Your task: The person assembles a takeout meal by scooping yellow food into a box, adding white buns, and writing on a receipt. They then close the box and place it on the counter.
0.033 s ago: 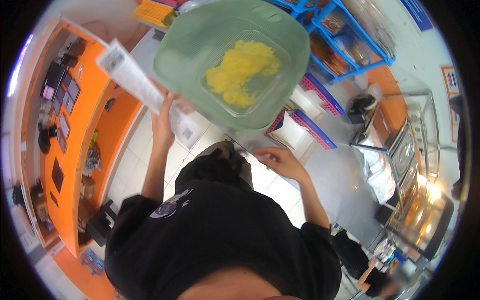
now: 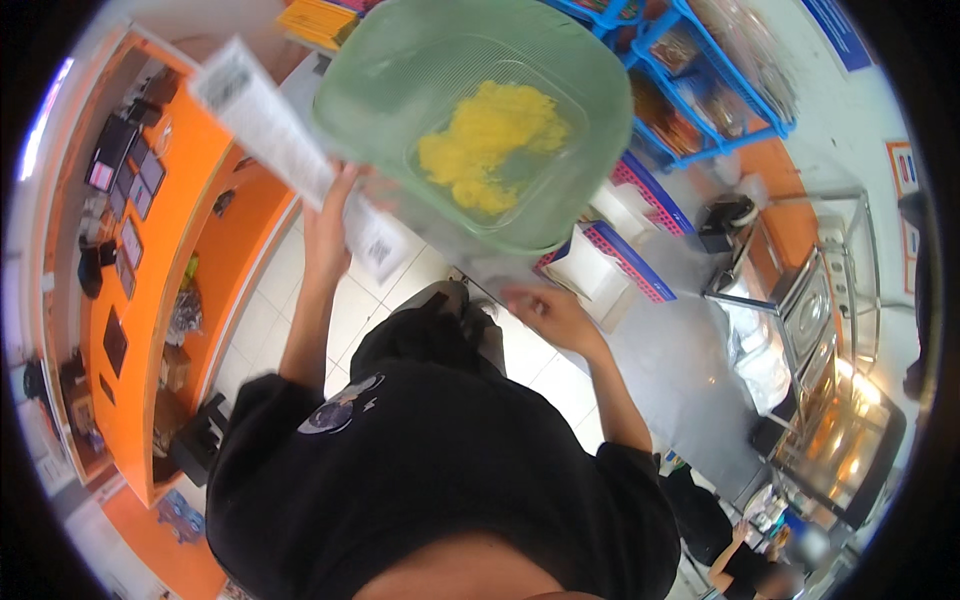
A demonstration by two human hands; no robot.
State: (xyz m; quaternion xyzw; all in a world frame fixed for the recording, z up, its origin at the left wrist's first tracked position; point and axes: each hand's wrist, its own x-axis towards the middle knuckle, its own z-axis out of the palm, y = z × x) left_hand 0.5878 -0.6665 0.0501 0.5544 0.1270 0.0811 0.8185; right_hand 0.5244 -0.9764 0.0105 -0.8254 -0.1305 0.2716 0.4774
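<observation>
My left hand (image 2: 328,225) is closed on a long printed paper slip (image 2: 275,135), its upper end rising past the fingers. The slip's lower end (image 2: 378,248), with a square code, hangs below the hand. Just to the right is a large green plastic tub (image 2: 375,130) with a loose yellow, shredded-looking heap (image 2: 490,145) in it; neither hand visibly grips it. By the counter edge below the tub, my right hand (image 2: 555,318) has loosely bent fingers that stand apart, with nothing visible in them. Its fingertips are somewhat blurred.
A grey metal counter (image 2: 660,345) runs along the right, bearing pink-and-blue baskets (image 2: 630,262), blue racks (image 2: 695,80) and a glass-sided warmer (image 2: 845,430). An orange shelf counter (image 2: 130,330) stands left. Another person (image 2: 735,535) is at lower right.
The paper slip's upper end has moved slightly up and left with my left hand. The tub appears slightly farther right in the picture. My right hand has shifted slightly up.
</observation>
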